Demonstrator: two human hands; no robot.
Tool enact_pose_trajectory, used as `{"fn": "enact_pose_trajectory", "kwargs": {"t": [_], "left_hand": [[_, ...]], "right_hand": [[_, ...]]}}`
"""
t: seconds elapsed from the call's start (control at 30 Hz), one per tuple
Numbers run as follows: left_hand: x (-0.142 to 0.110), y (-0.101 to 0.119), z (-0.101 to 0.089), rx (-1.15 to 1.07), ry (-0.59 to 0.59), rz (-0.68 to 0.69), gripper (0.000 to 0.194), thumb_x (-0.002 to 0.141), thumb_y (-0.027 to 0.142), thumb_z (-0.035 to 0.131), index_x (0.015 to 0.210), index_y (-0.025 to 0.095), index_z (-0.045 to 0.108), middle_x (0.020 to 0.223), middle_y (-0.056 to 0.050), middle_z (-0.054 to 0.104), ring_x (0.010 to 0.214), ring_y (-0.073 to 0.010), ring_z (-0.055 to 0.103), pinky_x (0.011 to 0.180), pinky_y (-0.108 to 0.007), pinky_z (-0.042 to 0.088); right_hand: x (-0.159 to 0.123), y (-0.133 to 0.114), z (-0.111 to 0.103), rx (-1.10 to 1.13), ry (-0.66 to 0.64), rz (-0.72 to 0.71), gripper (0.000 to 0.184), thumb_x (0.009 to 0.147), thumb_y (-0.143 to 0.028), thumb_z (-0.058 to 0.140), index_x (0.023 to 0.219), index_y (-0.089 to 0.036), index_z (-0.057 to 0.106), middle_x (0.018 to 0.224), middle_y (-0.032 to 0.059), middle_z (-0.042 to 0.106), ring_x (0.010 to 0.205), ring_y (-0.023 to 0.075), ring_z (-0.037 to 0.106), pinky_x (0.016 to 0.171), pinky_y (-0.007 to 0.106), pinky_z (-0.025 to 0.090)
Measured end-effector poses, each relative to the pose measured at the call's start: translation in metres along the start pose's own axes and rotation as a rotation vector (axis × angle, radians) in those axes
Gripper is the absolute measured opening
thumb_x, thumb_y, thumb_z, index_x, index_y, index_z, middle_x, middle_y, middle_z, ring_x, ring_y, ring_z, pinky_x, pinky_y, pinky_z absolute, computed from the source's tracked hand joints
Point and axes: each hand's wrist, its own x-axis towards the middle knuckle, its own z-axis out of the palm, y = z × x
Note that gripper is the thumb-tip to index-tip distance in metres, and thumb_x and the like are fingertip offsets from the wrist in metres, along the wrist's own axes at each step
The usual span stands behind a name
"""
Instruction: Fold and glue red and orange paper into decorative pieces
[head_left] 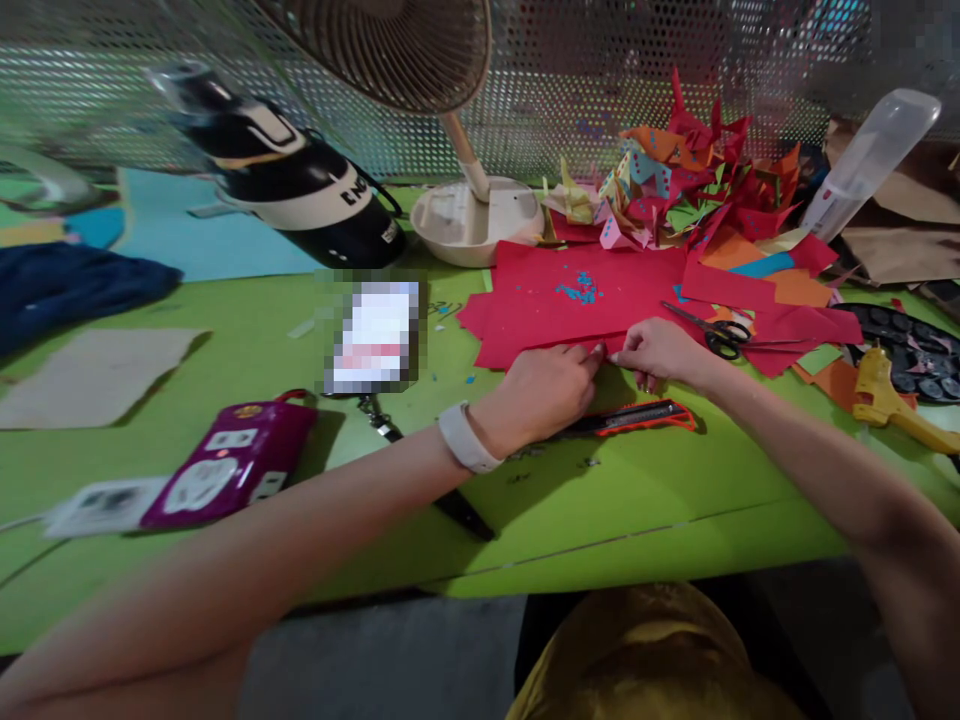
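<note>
Presently, my left hand (551,388) and right hand (660,352) meet at the near edge of the red paper (529,300) on the desk (675,500); whether either grip pinches it, I cannot tell. Folded shapes (652,180) behind look done; this flat paper appears unfinished.

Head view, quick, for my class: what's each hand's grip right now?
Left hand: at the red paper's near edge; open or closed cannot be told.
Right hand: looks closed, pinching; what it holds cannot be told.
</note>
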Motion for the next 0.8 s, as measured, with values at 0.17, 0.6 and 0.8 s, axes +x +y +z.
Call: {"fn": "enact_pose_trajectory", "kwargs": {"t": [0.17,0.6,0.8], "left_hand": [[0.003,0.003,-0.003,0.015,-0.054,-0.025,0.033,0.095,0.019,0.043,0.117,0.007,0.064,0.105,-0.018,0.072,0.094,-0.0295,0.068,0.065,-0.034,0.048],[0.005,-0.023,0.0,-0.054,0.256,-0.122,0.04,0.097,0.031,0.043,0.128,0.013,0.062,0.105,-0.015,0.068,0.096,-0.0293,0.064,0.073,-0.037,0.048],[0.011,-0.044,0.023,-0.145,0.31,-0.085,0.029,0.098,0.029,0.044,0.105,0.016,0.069,0.103,-0.013,0.068,0.095,-0.0245,0.063,0.078,-0.035,0.049]], "right_hand": [[0.0,-0.001,-0.001,-0.013,0.002,0.005,0.031,0.087,-0.034,0.07,0.063,-0.015,0.063,0.047,-0.0025,0.063,0.038,0.0063,0.058,0.044,0.014,0.045],[-0.003,-0.003,-0.001,-0.014,0.003,0.019,0.027,0.087,-0.028,0.069,0.064,-0.017,0.058,0.045,-0.0036,0.061,0.037,0.0068,0.058,0.042,0.014,0.043],[-0.008,-0.004,0.001,0.028,0.034,0.033,0.023,0.09,-0.023,0.064,0.07,-0.017,0.056,0.046,-0.0031,0.061,0.038,0.0082,0.058,0.042,0.016,0.046]]}}
